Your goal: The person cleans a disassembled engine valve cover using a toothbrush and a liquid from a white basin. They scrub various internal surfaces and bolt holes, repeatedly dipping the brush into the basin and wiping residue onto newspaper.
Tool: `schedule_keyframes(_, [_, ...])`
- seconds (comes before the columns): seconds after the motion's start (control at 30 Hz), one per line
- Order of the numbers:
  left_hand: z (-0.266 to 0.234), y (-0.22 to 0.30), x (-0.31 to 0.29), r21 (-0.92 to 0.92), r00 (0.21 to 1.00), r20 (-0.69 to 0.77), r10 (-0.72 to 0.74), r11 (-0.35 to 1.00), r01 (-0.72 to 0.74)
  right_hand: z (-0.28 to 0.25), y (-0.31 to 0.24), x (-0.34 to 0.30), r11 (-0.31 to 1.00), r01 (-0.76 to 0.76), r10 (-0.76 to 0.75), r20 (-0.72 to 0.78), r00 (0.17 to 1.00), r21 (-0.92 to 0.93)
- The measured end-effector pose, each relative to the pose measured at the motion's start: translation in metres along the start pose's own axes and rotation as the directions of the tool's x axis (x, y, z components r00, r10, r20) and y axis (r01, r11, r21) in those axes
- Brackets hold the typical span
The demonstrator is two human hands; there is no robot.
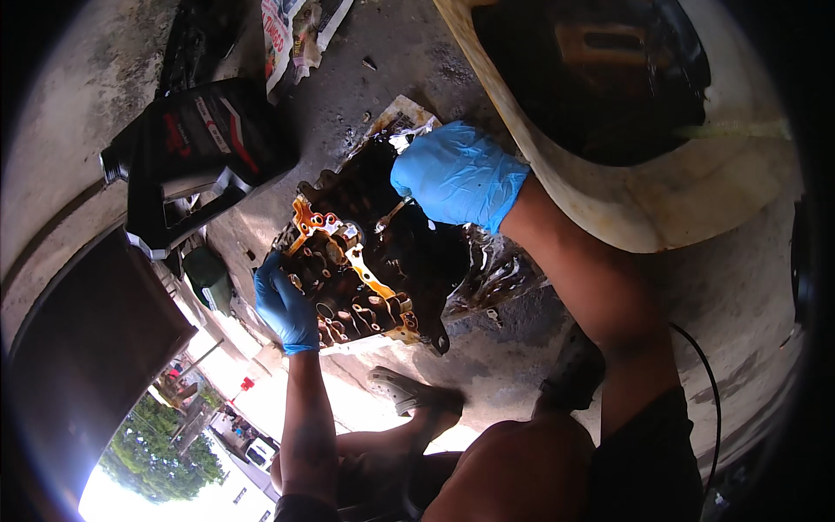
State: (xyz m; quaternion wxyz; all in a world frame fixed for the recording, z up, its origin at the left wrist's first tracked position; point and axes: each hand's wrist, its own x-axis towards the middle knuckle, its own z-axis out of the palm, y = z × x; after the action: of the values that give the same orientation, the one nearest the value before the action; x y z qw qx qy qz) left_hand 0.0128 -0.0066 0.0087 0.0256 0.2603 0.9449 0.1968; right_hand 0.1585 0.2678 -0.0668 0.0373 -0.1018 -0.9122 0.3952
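An oily engine cylinder head (370, 274) lies on the concrete, its upper face dark with amber-stained metal edges. My left hand (285, 303), in a blue glove, grips its left edge, the fingers curled over the side and partly hidden. Over the far part of the block, my right hand (459, 178), also gloved in blue, is closed around a thin, pale-shafted tool (396, 212). The tool's tip points down at the dark, greasy surface; its exact kind cannot be made out. Oil-soaked paper or plastic (500, 270) spreads beneath and beside the block.
A black oil jug (196, 135) lies at the left. Torn newspaper (300, 39) is at the top. A stained whitish basin (600, 196) holding dark liquid stands at the upper right, close to my right forearm. A black cable (709, 383) runs at the right.
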Motion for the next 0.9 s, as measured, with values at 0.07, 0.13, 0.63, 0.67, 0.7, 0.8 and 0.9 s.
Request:
schedule_keyframes(0.07, [0.001, 0.0, 0.001, 0.002, 1.0, -0.019, -0.015, 1.0, 0.015, -0.004, -0.006, 0.004, 0.993, 0.074, -0.083, 0.1, 0.991, 0.094])
schedule_keyframes(0.13, [0.002, 0.0, 0.002, -0.007, 1.0, -0.016, 0.011, 1.0, -0.011, -0.006, -0.006, 0.01, 0.973, 0.166, -0.198, 0.212, 0.957, 0.16])
schedule_keyframes(0.63, [0.002, 0.004, 0.0, 0.007, 0.999, -0.042, -0.012, 1.0, 0.012, 0.003, -0.022, -0.021, 0.935, -0.157, 0.156, 0.03, 0.987, 0.317])
schedule_keyframes(0.67, [0.001, 0.004, -0.001, 0.013, 1.0, -0.024, -0.002, 1.0, 0.002, 0.01, -0.025, -0.023, 0.932, -0.172, 0.196, -0.043, 0.98, 0.319])
schedule_keyframes(0.7, [0.001, 0.004, -0.001, 0.015, 1.0, -0.024, 0.0, 1.0, 0.001, 0.016, -0.025, -0.025, 0.928, -0.179, 0.216, -0.08, 0.973, 0.328])
schedule_keyframes(0.8, [0.002, 0.004, 0.001, 0.005, 1.0, -0.024, 0.006, 1.0, -0.006, 0.029, -0.021, -0.032, 0.941, -0.141, 0.192, -0.143, 0.971, 0.307])
schedule_keyframes(0.9, [0.0, 0.004, 0.001, 0.041, 1.0, -0.017, 0.018, 0.999, -0.017, 0.03, -0.014, -0.03, 0.95, -0.162, 0.197, -0.114, 0.974, 0.267])
